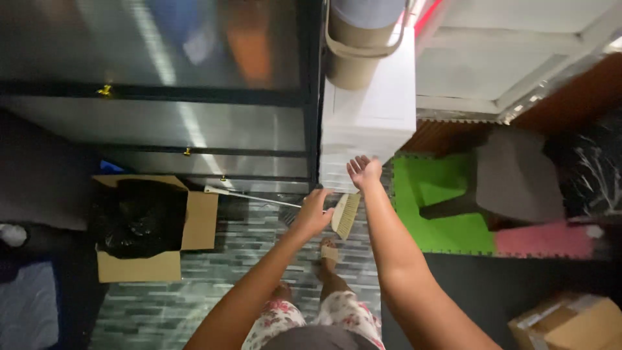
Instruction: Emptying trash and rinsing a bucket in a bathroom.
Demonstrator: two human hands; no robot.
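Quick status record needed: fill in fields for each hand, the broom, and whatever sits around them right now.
left hand: closed around the broom handle, near the head
right hand: open, palm up, holding nothing, beside the white drawer unit
broom: bristle head between the hands, handle running off to the left
floor: grey tiles; green foam mat at right
nearby: cardboard box with black bag, dark chair
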